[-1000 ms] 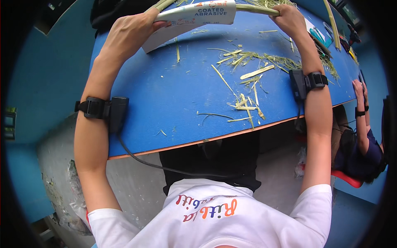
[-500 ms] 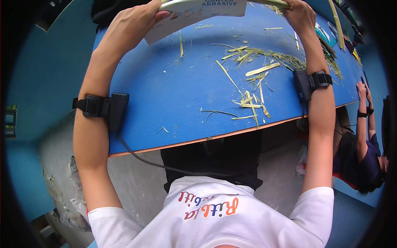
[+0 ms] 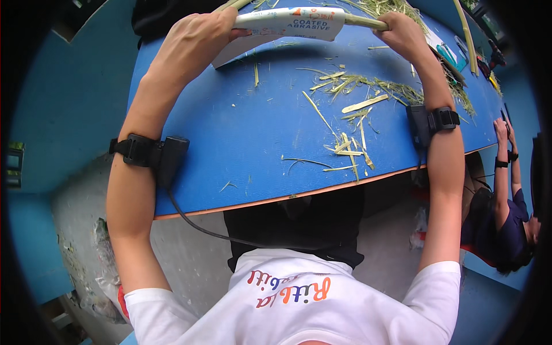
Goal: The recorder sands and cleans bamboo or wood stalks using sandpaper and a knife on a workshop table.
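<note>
At 12 o'clock over the blue desk, my left hand and right hand each close a grip on one end of a pale green stalk wrapped midway in a sheet of sandpaper. I judge the stalk light, stiff and smooth-skinned, best held at its bare ends. Its left tip runs out of view, and the fingers are hidden beneath; shavings lie at 2 o'clock.

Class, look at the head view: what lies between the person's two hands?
A pale green stalk runs from left hand to right hand, its middle wrapped in a white sheet of sandpaper, above the blue table.
</note>
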